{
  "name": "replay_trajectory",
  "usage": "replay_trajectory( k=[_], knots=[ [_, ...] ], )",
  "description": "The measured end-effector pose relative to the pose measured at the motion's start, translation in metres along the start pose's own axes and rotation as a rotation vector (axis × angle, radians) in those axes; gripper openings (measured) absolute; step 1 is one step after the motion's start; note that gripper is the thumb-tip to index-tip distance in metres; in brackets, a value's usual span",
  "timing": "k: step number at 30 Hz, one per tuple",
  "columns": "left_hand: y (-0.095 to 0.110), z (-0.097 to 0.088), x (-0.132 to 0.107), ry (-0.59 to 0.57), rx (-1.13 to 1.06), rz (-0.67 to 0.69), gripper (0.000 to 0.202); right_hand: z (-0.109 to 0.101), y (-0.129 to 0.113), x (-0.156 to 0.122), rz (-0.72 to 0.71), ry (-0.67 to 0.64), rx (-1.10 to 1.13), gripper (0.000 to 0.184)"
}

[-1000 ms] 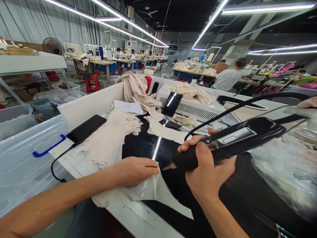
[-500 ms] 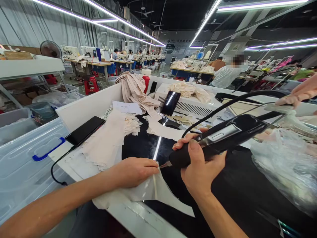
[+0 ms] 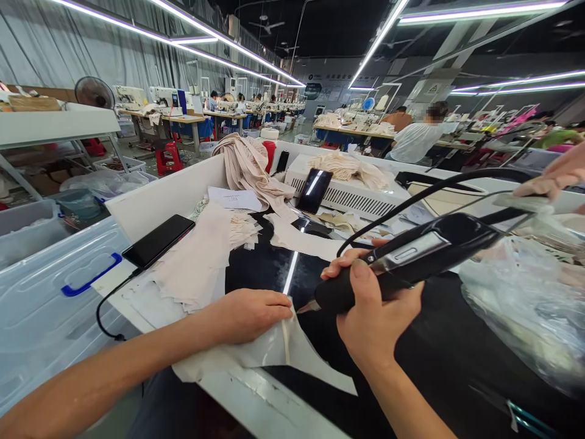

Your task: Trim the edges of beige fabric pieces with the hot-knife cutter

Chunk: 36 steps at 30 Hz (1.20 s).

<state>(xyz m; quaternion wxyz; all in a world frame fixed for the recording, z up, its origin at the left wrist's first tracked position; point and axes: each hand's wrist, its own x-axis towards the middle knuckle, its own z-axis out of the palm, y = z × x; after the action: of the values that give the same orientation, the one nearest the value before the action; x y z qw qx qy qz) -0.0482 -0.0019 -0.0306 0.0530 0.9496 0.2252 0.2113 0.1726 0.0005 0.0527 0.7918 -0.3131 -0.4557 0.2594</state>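
My right hand (image 3: pixel 372 317) is wrapped round a black corded hand tool (image 3: pixel 411 256) with a silver panel and a narrow tip. That tip points left, close to the edge of a pale fabric piece (image 3: pixel 315 360) at the table's front. My left hand (image 3: pixel 251 314) has its fingers together on this fabric, pinching its upper edge just left of the tip. A thin pale strip (image 3: pixel 286 342) runs down the fabric below my fingertips. Whether the tip touches the cloth I cannot tell.
Stacked cream fabric pieces (image 3: pixel 201 262) and a phone on a cable (image 3: pixel 159 241) lie left. A second phone (image 3: pixel 315 190) leans on a white vented box (image 3: pixel 356 198). Clear plastic bags (image 3: pixel 525 305) and another person's hand (image 3: pixel 557 174) are right. Beneath is a black tabletop (image 3: pixel 439 353).
The black tool and my right hand have shifted very slightly right. My left hand stays on the fabric; the view has moved a little.
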Motion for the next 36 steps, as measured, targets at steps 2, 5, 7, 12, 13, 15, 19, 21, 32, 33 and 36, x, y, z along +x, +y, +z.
replay_trajectory(
  k=[2,5,7,12,13,15,19,21,32,33,36],
  knots=[
    [0.000,0.001,0.000,0.001,-0.001,-0.002,0.044,-0.003,-0.002,-0.002,-0.006,0.005,-0.006,0.059],
    [0.000,0.000,0.001,0.003,-0.005,-0.005,0.043,-0.006,-0.003,-0.004,0.001,0.002,-0.020,0.058],
    [0.000,-0.002,0.002,0.002,-0.009,0.000,0.042,-0.005,-0.003,-0.005,0.001,0.004,-0.030,0.058],
    [0.000,-0.003,0.003,-0.014,-0.002,-0.018,0.042,-0.003,-0.004,-0.007,-0.024,-0.002,-0.036,0.061],
    [-0.001,-0.003,0.003,-0.015,0.003,-0.018,0.042,-0.003,-0.003,-0.007,-0.025,-0.006,-0.036,0.061],
    [-0.001,-0.003,0.002,-0.015,0.013,-0.006,0.040,-0.003,-0.003,-0.007,-0.021,-0.009,-0.034,0.062],
    [-0.001,-0.004,0.003,-0.015,0.005,0.010,0.039,-0.003,-0.002,-0.008,-0.004,-0.018,-0.029,0.063],
    [-0.002,-0.005,0.004,-0.015,-0.009,0.008,0.039,-0.004,-0.003,-0.008,0.005,-0.029,-0.023,0.062],
    [0.011,-0.012,0.016,0.035,0.032,0.136,0.029,-0.016,-0.017,-0.007,0.018,0.032,-0.025,0.063],
    [0.014,-0.010,0.017,0.029,0.035,0.147,0.026,-0.016,-0.017,-0.008,0.017,0.032,-0.028,0.063],
    [0.018,-0.006,0.015,0.014,0.045,0.142,0.021,-0.017,-0.017,-0.009,0.001,0.022,-0.032,0.061]
  ],
)
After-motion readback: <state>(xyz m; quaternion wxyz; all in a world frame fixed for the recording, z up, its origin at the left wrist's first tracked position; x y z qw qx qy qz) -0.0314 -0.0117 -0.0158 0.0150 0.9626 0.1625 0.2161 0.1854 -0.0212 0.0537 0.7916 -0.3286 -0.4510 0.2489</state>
